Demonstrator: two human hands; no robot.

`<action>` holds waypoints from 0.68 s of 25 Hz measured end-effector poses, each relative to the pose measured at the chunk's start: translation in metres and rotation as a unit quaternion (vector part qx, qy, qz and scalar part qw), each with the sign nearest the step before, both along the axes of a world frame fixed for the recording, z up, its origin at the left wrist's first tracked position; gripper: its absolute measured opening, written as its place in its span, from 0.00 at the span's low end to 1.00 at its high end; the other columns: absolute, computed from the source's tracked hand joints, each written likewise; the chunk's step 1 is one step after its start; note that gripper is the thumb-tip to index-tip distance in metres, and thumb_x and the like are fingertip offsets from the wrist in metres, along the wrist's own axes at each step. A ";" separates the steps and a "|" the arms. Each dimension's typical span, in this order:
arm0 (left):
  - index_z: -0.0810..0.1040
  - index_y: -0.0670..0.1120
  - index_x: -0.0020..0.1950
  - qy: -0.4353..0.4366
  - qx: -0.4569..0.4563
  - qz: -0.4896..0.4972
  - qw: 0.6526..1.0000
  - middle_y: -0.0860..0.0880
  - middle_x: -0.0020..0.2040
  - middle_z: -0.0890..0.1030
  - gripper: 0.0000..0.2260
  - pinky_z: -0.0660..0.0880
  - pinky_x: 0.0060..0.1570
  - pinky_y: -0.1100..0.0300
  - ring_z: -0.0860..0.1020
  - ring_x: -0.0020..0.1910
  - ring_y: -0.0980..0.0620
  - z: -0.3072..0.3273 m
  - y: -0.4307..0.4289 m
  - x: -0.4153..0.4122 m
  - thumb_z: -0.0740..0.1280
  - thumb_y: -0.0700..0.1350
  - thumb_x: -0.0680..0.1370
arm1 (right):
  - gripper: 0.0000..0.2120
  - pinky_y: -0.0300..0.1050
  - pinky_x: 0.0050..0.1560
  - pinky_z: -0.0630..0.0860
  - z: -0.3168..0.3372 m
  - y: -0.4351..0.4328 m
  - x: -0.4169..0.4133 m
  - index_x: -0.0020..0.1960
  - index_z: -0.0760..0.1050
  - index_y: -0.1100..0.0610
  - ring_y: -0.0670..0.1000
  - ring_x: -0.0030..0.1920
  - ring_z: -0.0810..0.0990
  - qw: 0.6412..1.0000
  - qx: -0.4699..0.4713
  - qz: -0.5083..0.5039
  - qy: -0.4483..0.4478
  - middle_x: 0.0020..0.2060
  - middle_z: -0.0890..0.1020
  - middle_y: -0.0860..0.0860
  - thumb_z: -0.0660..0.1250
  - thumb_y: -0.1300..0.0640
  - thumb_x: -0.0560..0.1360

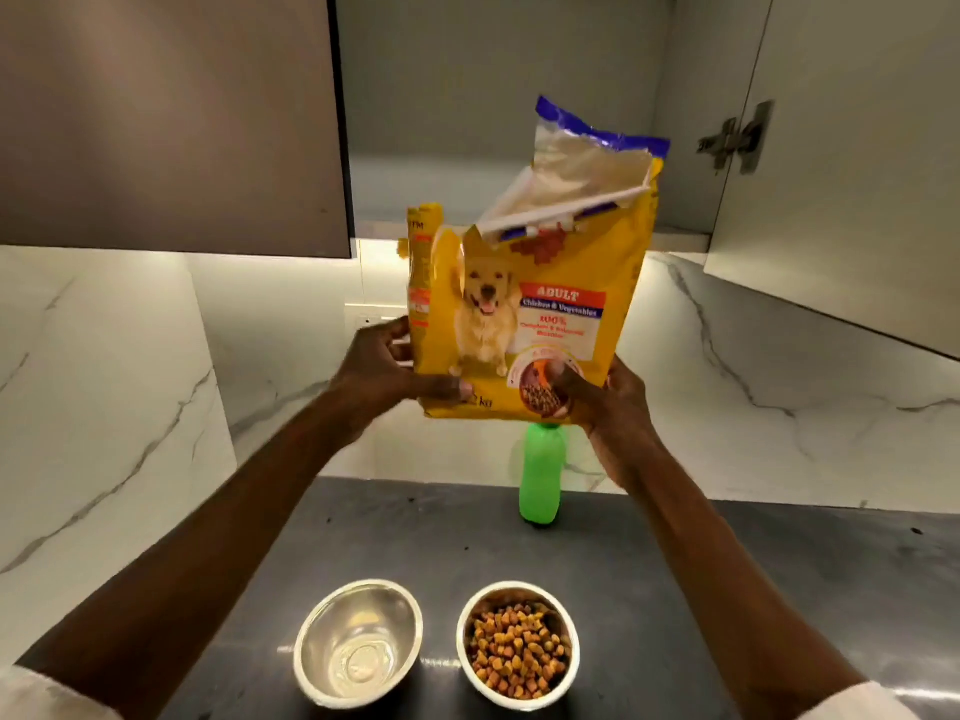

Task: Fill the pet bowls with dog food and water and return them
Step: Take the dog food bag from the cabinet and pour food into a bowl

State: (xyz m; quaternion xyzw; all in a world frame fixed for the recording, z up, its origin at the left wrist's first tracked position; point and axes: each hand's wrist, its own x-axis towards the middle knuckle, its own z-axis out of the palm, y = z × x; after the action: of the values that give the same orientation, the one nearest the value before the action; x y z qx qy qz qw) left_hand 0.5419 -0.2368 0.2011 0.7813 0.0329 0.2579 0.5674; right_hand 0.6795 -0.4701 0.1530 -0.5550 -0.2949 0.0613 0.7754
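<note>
A head-worn camera looks down my two bare arms toward a kitchen wall. At upper left, a closed brown cabinet door (171,116).

My left hand (387,363) grips the lower left edge of a yellow dog food bag (530,304), thumb on the front and fingers curled behind. Below it, near me on the dark counter (675,589), stands a steel bowl (395,610) holding what looks like a shallow layer of clear water.

I hold the bag upright in the air, in front of an open wall cabinet (493,96) and above the counter. It shows a golden dog and the words "ADULT, Chicken & Vegetables". Its top is folded over and pinched by a long white clip (566,207); I cannot see inside it.

Just right of the first bowl, apart from it, a second steel bowl (558,618) is heaped with brown and yellow kibble (517,649).

Farther back on the counter, an opaque green bottle (540,478) stands upright under the bag, which hides its top; its contents cannot be seen.

My right hand (597,394) grips the bag's lower right corner, thumb on the front.

At far right, the cabinet's door (857,148) hangs open.
</note>
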 end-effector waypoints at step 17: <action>0.78 0.48 0.64 -0.085 -0.017 -0.066 0.994 0.49 0.57 0.86 0.24 0.84 0.51 0.48 0.86 0.54 0.49 0.186 0.037 0.107 0.81 0.41 0.71 | 0.23 0.60 0.56 0.85 0.220 0.033 0.090 0.66 0.80 0.49 0.54 0.54 0.89 0.993 -0.028 -0.088 -0.079 0.57 0.89 0.50 0.77 0.43 0.74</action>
State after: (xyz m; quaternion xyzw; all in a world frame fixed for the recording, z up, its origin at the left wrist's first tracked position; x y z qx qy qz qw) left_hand 0.6486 -0.2000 0.3875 0.7471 -0.0627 0.2846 0.5974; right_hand 0.7698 -0.4371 0.3735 -0.6035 -0.3034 -0.0424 0.7362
